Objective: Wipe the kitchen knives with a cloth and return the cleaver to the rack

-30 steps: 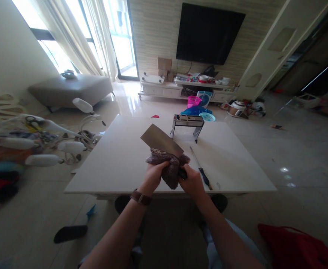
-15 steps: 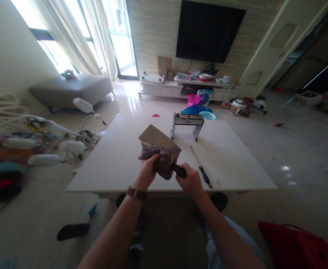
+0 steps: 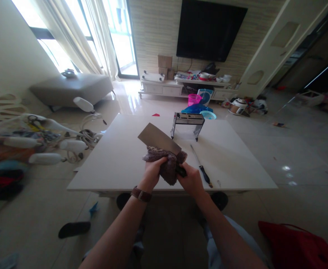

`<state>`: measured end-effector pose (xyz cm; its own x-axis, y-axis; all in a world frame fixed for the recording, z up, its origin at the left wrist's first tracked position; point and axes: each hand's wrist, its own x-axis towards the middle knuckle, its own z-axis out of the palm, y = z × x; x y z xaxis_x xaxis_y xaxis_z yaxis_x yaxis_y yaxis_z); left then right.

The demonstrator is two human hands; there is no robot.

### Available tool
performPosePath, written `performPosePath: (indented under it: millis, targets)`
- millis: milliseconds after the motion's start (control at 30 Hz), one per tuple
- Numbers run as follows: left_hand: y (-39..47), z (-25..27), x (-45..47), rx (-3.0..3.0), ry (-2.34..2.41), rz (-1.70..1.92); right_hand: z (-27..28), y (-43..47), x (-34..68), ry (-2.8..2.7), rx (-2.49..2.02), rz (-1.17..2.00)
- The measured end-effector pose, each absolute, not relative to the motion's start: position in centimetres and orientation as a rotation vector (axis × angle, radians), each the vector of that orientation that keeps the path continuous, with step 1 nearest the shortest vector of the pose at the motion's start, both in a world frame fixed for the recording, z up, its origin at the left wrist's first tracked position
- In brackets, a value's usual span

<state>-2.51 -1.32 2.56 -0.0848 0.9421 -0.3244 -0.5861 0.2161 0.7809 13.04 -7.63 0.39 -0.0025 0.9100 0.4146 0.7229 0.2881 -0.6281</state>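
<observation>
A cleaver (image 3: 158, 137) with a broad metal blade is held above the near part of the white table, its blade pointing up and left. My right hand (image 3: 191, 178) is closed around its black handle. In my left hand (image 3: 153, 172) is a brownish-purple cloth (image 3: 168, 172), bunched against the lower edge of the blade and wrapped about the place where blade meets handle. The cloth hides part of the handle. To the right of my right hand lies a sharpening steel (image 3: 204, 172) with a dark handle and a thin rod.
On the white table (image 3: 110, 160), a black and silver knife stand (image 3: 189, 121) is beyond the cleaver. A blue bag (image 3: 196, 108) and a pale blue basket (image 3: 208, 115) are past the far edge. A red bag (image 3: 295, 243) lies on the floor at right.
My left hand and the cloth have slid right along the blade towards the handle. The cloth now covers the blade's handle end; the cleaver stays nearly where it was.
</observation>
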Motion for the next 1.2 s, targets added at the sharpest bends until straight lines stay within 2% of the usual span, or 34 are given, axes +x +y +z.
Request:
performPosePath:
  millis: [767, 1200]
  targets:
    - [2.8, 3.3, -11.7, 0.224, 0.944, 1.665, 1.1, -8.1, 14.8, -1.945, -1.483, 0.223]
    - [0.6, 3.5, -7.0, 0.422, 0.878, 1.395, 0.6, -8.1, 14.3, -1.691, -1.449, 0.069]
